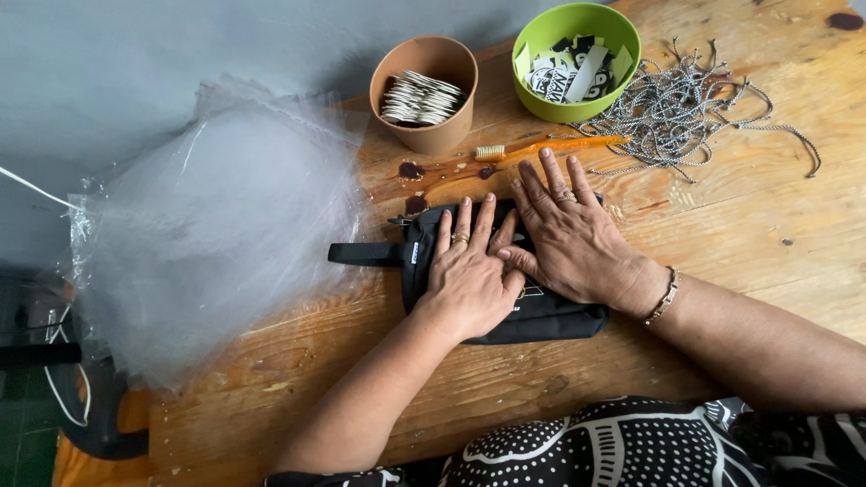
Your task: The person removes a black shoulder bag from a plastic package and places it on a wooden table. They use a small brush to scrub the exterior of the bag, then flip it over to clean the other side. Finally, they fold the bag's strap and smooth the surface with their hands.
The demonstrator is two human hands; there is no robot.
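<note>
A black fabric pouch (550,316) with a side strap (363,254) lies flat on the wooden table (722,234). My left hand (469,275) rests palm down on its left half, fingers spread toward the far edge. My right hand (568,230) lies flat on the right half, its thumb touching the left hand. Both hands wear rings; a bracelet sits on the right wrist. Neither hand grips anything.
A stack of clear plastic bags (216,225) covers the table's left end. Behind the pouch are an orange toothbrush (550,147), a brown cup of white tags (424,90), a green bowl of printed labels (575,59) and a heap of speckled cords (686,113).
</note>
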